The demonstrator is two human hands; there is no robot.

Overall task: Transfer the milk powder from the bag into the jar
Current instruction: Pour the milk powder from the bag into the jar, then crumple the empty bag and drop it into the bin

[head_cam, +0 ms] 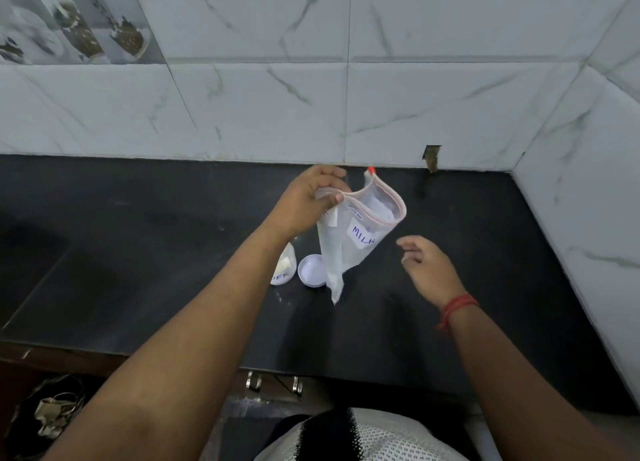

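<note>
Fingers and thumb of the left hand pinch one edge of the bag's open mouth, and the clear zip bag hangs from that grip above the black counter, its red-trimmed opening facing up and toward the wall. A white label on its side reads "MILK" (the rest of the word is folded out of sight). The bag looks almost empty, though a little white powder may cling inside near the top; the plastic is too cloudy to be sure. Its lowest corner dangles just in front of the white lid, which lies upturned on the counter. Just left of the lid stands the jar, mostly hidden under the left forearm, with white powder in it. The right hand hovers to the right of the bag, fingers loosely spread and holding nothing, a red thread around its wrist.
</note>
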